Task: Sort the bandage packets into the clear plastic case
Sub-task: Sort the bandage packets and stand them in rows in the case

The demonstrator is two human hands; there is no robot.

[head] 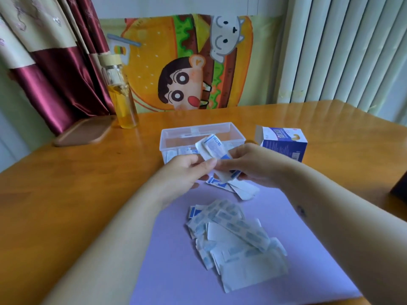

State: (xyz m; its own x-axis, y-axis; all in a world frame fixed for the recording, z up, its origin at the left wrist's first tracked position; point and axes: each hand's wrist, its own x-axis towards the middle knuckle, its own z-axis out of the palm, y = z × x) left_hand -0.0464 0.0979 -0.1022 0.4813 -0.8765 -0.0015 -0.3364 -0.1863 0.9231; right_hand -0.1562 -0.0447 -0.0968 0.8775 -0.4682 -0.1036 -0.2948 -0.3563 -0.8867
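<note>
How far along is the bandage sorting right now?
Early. Done: a few packets already lie in the clear plastic case. In hand: the left hand and right hand together pinch a small stack just in front of the case. Left: a few strays below the hands and the large pile on the purple mat.

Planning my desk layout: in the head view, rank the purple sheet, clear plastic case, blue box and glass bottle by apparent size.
1. purple sheet
2. clear plastic case
3. blue box and glass bottle: look alike, unranked
</note>
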